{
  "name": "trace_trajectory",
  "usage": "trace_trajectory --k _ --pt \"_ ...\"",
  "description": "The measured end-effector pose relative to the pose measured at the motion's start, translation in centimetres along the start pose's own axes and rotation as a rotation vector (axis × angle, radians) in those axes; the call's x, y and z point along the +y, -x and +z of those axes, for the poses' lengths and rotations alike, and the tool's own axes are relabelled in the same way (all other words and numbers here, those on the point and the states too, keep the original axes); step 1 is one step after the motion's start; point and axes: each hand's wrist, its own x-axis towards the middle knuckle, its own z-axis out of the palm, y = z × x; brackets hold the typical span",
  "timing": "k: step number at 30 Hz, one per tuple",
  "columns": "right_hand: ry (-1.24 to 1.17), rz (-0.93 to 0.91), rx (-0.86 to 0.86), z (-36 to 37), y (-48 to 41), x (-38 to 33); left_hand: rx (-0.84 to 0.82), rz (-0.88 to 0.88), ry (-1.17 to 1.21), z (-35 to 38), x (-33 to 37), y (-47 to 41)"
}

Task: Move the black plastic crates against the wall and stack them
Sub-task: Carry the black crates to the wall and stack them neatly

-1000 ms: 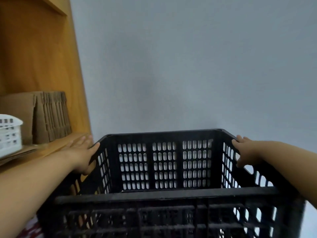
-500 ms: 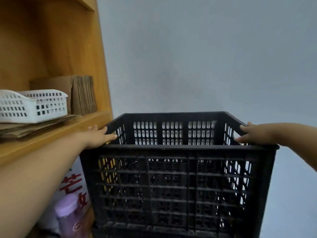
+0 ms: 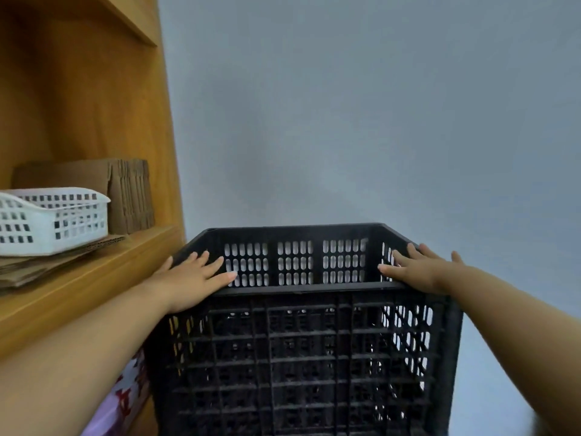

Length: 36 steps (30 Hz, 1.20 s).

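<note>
Black plastic crate (image 3: 298, 350) stands upright in the corner, far wall near the grey wall (image 3: 361, 121), left side just beside the wooden shelf unit (image 3: 94, 278). Whether it touches the wall cannot be told from this angle. What it rests on is out of view below the frame, so whether it sits on another crate is unknown.

Left hand (image 3: 191, 278) lies flat over the near-left corner of the rim, fingers (image 3: 217, 265) spread, palm down. Right hand (image 3: 418, 269) lies flat over the near-right corner, likewise spread. Neither hand wraps or pinches the rim; both look to be pressing or steadying, not gripping.

Risks, as judged:
- If the crate sits on a lower one and is not seated in its rim, a push from flat palms could skid it off the far or right edge, since nothing is hooked to catch it.
- Little clearance on the left: a sideways shove may jam the crate against the shelf edge or trap the left hand there.
- White basket (image 3: 53, 218) rests on loose flat cardboard (image 3: 47, 259) near the shelf lip; the left forearm passes close, and a knock could pull them down.
- Folded cardboard (image 3: 125, 196) stands behind, less exposed.
</note>
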Motion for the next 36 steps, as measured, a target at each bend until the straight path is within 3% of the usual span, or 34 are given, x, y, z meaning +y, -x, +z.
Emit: trace_trajectory --k 13,33,36 --pt "-0.020 0.021 0.022 0.1 0.5 -0.2 0.159 0.023 0.003 0.5 -0.5 0.2" --pt "-0.066 0.015 0.284 1.2 0.9 0.1 0.189 0.109 0.050 0.3 0.0 2.4" --pt "-0.031 0.082 0.237 0.9 0.4 0.5 0.148 0.106 0.052 0.1 -0.8 1.4"
